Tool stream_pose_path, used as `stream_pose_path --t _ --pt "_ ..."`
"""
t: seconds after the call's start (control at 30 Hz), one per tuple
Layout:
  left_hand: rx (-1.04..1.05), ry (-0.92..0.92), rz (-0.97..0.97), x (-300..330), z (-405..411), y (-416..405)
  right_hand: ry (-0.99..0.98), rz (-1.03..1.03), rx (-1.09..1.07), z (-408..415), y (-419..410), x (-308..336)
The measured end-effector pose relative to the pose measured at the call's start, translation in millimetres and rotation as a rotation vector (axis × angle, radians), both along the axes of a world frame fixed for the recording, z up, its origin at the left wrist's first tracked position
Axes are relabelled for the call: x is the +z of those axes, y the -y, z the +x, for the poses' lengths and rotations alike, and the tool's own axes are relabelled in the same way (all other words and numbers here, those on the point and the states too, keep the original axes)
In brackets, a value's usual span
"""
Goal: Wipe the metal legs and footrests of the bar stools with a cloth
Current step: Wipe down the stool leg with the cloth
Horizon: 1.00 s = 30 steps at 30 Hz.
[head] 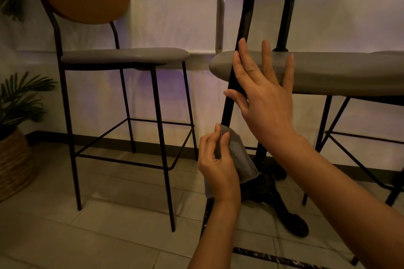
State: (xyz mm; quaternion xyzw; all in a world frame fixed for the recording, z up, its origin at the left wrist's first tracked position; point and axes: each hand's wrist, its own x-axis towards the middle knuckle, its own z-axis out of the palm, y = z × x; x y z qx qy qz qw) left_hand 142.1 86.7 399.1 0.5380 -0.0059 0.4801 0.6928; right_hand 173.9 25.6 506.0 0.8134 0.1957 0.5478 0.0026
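Note:
A black metal leg (227,111) of the near bar stool runs down past its grey seat (338,74). My left hand (216,166) grips a grey cloth (240,157) wrapped round this leg, low down. Higher up, my right hand (260,91) lies against the same leg at seat height, fingers straight and spread, thumb on the leg's left side. A second stool with a grey seat (122,55), orange backrest and thin black footrest bars (122,162) stands to the left, untouched.
A black ornate table pedestal base (282,207) sits on the tiled floor right behind the wiped leg. A potted plant in a woven basket (13,159) stands at the far left. A white curtain wall closes the back.

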Motion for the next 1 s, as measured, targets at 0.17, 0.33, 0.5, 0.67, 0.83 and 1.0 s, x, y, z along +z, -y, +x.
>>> stream_pose_path --t 0.17,0.33,0.5,0.67,0.83,1.0 --pt "0.039 -0.011 0.070 -3 -1 -9 0.002 0.003 0.001 0 0 0" --pt "-0.018 -0.016 0.214 -4 2 -26 0.008 0.002 -0.005 1 0 -1" --pt "-0.216 -0.085 0.201 -2 3 -43 0.007 0.004 -0.016 0 -1 0" --pt "-0.333 -0.149 0.301 -11 -11 -45 0.000 0.008 -0.032 0 -2 0" --pt "-0.243 -0.203 0.602 -17 -15 -46 0.012 0.012 -0.029 0 -3 0" --pt "-0.371 -0.218 0.565 -14 -12 -67 0.006 0.009 -0.029 -2 -2 0"
